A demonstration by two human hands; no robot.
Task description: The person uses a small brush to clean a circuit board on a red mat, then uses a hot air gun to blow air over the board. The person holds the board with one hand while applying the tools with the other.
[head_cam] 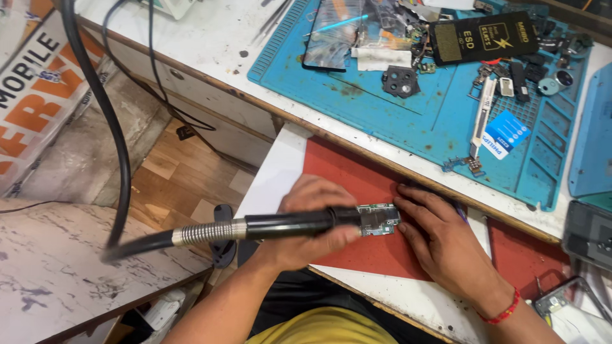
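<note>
We see one red mat on a white pull-out shelf, wood floor left of it. On that mat lies one circuit board. Our left hand clasps one black hot-air wand; our right hand lies spread, fingertips steadying the board.

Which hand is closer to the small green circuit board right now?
Both touch it. The left hand, gripping the black hot-air wand, meets the circuit board at its left edge; the right hand presses its right edge.
</note>
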